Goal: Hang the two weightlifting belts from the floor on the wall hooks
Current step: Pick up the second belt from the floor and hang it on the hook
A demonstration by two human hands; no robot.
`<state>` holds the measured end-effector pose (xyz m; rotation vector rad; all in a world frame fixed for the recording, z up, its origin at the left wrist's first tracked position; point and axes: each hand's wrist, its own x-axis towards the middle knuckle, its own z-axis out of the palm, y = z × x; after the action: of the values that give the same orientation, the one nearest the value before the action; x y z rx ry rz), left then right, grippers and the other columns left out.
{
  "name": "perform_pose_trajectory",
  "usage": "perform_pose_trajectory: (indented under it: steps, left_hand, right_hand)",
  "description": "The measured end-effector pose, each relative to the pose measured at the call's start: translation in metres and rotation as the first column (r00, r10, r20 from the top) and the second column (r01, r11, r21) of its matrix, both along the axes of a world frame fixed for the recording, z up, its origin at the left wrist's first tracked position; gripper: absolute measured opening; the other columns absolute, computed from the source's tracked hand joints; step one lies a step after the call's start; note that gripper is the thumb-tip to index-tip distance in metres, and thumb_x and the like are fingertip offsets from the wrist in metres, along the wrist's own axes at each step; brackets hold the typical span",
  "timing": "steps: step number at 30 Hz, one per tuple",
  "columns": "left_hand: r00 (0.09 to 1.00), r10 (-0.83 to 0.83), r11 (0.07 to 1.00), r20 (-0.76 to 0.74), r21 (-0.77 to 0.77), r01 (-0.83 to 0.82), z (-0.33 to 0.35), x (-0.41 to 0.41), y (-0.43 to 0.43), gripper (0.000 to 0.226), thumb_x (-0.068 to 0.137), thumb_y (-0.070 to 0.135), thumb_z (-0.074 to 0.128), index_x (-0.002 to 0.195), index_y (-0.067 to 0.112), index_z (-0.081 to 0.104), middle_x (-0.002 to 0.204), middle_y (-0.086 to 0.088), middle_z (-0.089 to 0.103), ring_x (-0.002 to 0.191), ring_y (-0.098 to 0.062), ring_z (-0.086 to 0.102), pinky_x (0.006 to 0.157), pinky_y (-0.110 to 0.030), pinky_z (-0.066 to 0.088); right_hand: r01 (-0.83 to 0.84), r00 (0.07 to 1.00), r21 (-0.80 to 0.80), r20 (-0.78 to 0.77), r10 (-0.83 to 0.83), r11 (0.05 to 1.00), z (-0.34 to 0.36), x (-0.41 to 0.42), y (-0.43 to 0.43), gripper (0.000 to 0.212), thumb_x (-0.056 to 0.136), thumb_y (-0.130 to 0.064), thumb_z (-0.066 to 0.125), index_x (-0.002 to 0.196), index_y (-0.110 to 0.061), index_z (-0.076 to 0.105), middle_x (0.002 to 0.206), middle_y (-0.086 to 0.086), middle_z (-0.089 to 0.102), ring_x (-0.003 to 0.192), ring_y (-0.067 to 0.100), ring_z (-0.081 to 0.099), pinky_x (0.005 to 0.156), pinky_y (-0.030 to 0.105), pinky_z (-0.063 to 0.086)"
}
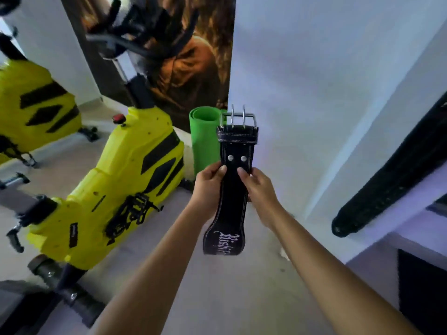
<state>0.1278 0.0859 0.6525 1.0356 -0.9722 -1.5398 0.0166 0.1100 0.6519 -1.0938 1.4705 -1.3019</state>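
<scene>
Holding a black leather weightlifting belt with white stitching point(233, 189) upright in front of the white wall point(326, 81), the person grips it with both bare hands in the middle of the view. The left hand point(209, 189) closes on the left edge of the belt, with the thumb lying across the front face just under the two metal rivets. The right hand point(260, 192) closes on the right edge in the same way, its fingers point(243, 174) pressed on the front of the strap. The silver double-prong buckle point(238, 118) is at the top end, with both prongs pointing up. The wider lower part of the belt, with white lettering on it, hangs down between the two forearms and is clear of the floor point(229, 298).

On the right, a second black belt point(391, 170) lies diagonally against the wall; its upper end goes out of the frame, so I cannot tell what holds it. Just behind the buckle, on the far side, a rolled green exercise mat point(202, 139) stands upright on the floor. To the left stands a yellow and black exercise bike point(116, 189).
</scene>
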Motion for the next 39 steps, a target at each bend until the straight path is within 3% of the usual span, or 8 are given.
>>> perform_pose_trajectory:
  steps: [2,9,14,17,25,31,34,39]
  left_hand:
    - [0.998,-0.058,0.994,-0.034,-0.094,0.055,0.030,-0.025,0.000,0.021,0.095,0.008,0.047,0.109,0.002,0.062,0.098,-0.014,0.068,0.089,-0.024,0.066,0.090,-0.038,0.053]
    - [0.973,-0.232,0.889,-0.015,-0.408,0.206,0.096,-0.122,0.025,0.024,0.091,0.001,0.052,0.089,0.019,0.068,0.071,0.012,0.073,0.069,-0.002,0.066,0.069,-0.021,0.054]
    - [0.961,-0.264,0.840,-0.082,-0.509,0.187,0.156,-0.205,0.049,0.024,0.085,-0.004,0.057,0.090,0.013,0.072,0.075,0.003,0.073,0.072,-0.012,0.067,0.074,-0.028,0.057]
    - [0.937,-0.329,0.790,-0.114,-0.577,0.207,0.185,-0.248,0.063,0.024,0.085,-0.004,0.058,0.097,0.011,0.072,0.081,0.000,0.074,0.079,-0.017,0.067,0.079,-0.029,0.057]
    - [0.860,-0.494,0.700,0.130,-0.526,0.482,0.158,-0.312,0.092,0.012,0.085,0.007,0.063,0.090,0.015,0.071,0.085,-0.004,0.075,0.079,-0.017,0.071,0.075,-0.029,0.058]
    - [0.782,-0.622,0.626,0.038,-0.577,0.525,0.197,-0.326,0.081,0.007,0.086,0.007,0.062,0.090,0.007,0.067,0.076,0.001,0.073,0.070,-0.012,0.069,0.066,-0.023,0.057]
    - [0.719,-0.668,0.541,0.191,-0.538,0.647,0.180,-0.319,0.077,0.010,0.083,0.007,0.066,0.092,0.010,0.067,0.081,-0.002,0.074,0.074,-0.015,0.070,0.068,-0.026,0.057]
    - [0.672,-0.700,0.552,0.243,-0.413,0.724,0.146,-0.306,0.067,0.020,0.075,0.002,0.073,0.094,0.005,0.067,0.089,-0.013,0.072,0.079,-0.026,0.070,0.072,-0.032,0.059]
  right_hand:
    - [0.090,0.995,-0.093,0.041,-0.086,0.992,0.032,-0.020,0.007,0.009,0.090,-0.024,0.057,0.088,-0.017,0.063,0.089,0.018,0.064,0.084,0.025,0.060,0.078,0.043,0.050]
    - [0.246,0.969,-0.338,0.117,-0.218,0.909,0.142,-0.107,0.037,0.015,0.087,-0.017,0.060,0.073,-0.012,0.064,0.084,0.014,0.059,0.081,0.023,0.053,0.079,0.043,0.046]
    - [0.332,0.930,-0.479,0.019,-0.368,0.813,0.194,-0.182,0.076,0.009,0.085,-0.027,0.063,0.085,-0.018,0.064,0.086,0.006,0.065,0.083,0.020,0.061,0.082,0.041,0.050]
    - [0.381,0.892,-0.554,0.012,-0.451,0.740,0.200,-0.219,0.098,0.020,0.089,-0.009,0.057,0.108,-0.011,0.061,0.090,-0.001,0.067,0.079,0.004,0.064,0.076,0.018,0.052]
    - [0.551,0.805,-0.566,0.169,-0.568,0.613,0.237,-0.290,0.129,0.029,0.086,-0.009,0.061,0.115,-0.004,0.060,0.105,0.006,0.067,0.097,0.017,0.062,0.090,0.027,0.048]
    - [0.534,0.816,-0.584,0.166,-0.554,0.612,0.267,-0.305,0.138,0.017,0.088,-0.011,0.060,0.105,-0.015,0.059,0.086,-0.012,0.062,0.080,0.003,0.058,0.060,0.007,0.048]
    - [0.551,0.802,-0.594,0.181,-0.570,0.587,0.277,-0.302,0.139,0.017,0.088,-0.010,0.060,0.104,-0.016,0.060,0.085,-0.014,0.062,0.079,-0.001,0.057,0.060,0.003,0.046]
    - [0.572,0.787,-0.590,0.200,-0.583,0.570,0.281,-0.295,0.136,0.014,0.087,-0.009,0.061,0.089,-0.023,0.063,0.096,-0.003,0.065,0.095,0.015,0.059,0.099,0.039,0.049]
